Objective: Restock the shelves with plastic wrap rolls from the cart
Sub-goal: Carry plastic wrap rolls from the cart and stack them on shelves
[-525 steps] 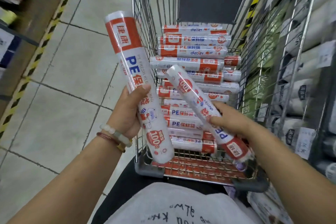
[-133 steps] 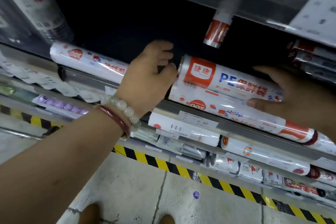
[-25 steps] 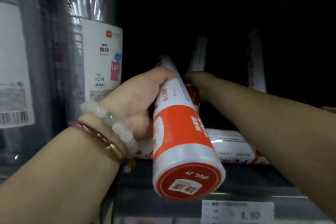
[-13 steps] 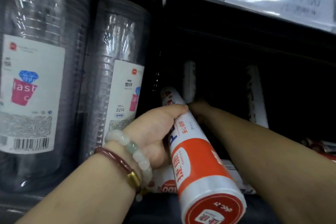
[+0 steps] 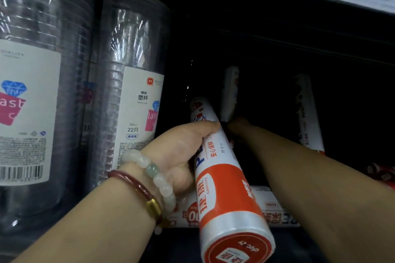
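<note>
Nearest the camera, at lower centre of the frame, the round orange end cap of a plastic wrap roll [image 5: 222, 179] points back at the viewer. The left hand [image 5: 181, 156] wraps its thumb and fingers around the roll's middle, angling the far end up into the dark shelf bay, probably so it can slide in lengthwise. The tube is a smooth, glossy cylinder in white and orange film. Beneath it 1 flat roll [image 5: 271, 205] lies crosswise on the shelf floor. The right hand [image 5: 237, 126] reaches deep into the centre of the bay; I cannot tell its grip (too dark there). Behind it, 2 upright rolls [image 5: 229, 92] lean against the back. At left stand crinkly clear-wrapped cup stacks [image 5: 130, 83].
</note>
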